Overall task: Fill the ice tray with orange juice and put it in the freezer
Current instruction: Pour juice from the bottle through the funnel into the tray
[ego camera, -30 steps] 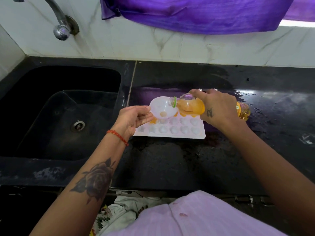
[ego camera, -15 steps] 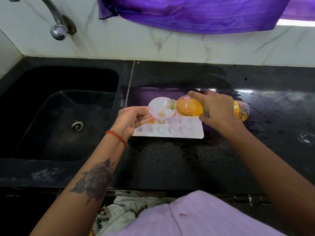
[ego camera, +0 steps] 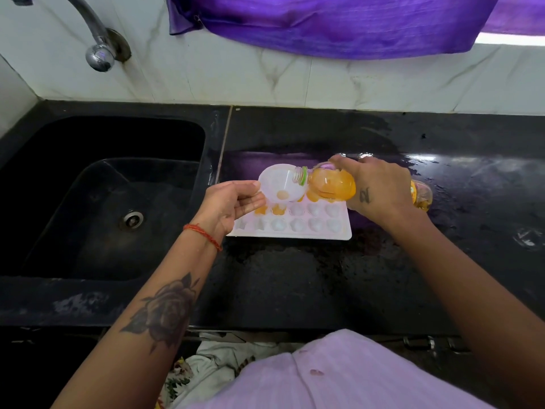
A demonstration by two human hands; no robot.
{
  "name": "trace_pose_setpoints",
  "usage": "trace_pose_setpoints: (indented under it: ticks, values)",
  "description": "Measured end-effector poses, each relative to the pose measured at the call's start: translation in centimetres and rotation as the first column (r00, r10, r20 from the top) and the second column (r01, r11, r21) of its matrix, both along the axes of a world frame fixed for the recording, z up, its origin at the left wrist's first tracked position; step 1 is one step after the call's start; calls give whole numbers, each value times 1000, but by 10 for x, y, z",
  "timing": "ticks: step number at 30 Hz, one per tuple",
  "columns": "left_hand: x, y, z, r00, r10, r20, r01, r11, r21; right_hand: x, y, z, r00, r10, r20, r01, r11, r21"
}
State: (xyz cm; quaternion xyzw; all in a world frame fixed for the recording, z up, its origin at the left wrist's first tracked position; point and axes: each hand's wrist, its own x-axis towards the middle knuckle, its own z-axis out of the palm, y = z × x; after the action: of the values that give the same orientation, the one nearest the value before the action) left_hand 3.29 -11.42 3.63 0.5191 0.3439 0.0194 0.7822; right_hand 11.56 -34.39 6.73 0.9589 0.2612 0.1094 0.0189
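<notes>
A white ice tray [ego camera: 298, 231] lies on the black counter, right of the sink. A few of its far-left cells hold orange juice; the near row looks white. My left hand [ego camera: 233, 203] pinches the rim of a white funnel [ego camera: 278, 181] held over the tray's far-left cells. My right hand [ego camera: 374, 188] grips a clear bottle of orange juice [ego camera: 331, 185], tipped on its side with its open, green-ringed neck inside the funnel. A little juice sits at the funnel's hole.
A deep black sink [ego camera: 109, 199] with a drain lies to the left, under a metal tap [ego camera: 97, 45]. The counter [ego camera: 457, 178] is wet around the tray. A purple cloth [ego camera: 324, 22] hangs on the white tiled wall behind.
The bottle stays tipped into the funnel over the same cells. Both hands keep their hold; the view has shifted only slightly.
</notes>
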Motion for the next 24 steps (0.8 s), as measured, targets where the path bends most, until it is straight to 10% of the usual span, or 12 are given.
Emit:
trace_pose_setpoints:
  ticks: [24]
  values:
    - [2,1,0,1000,25,-3,-24,999,20,-5,-5,1,1000,0,-14,1,999,35]
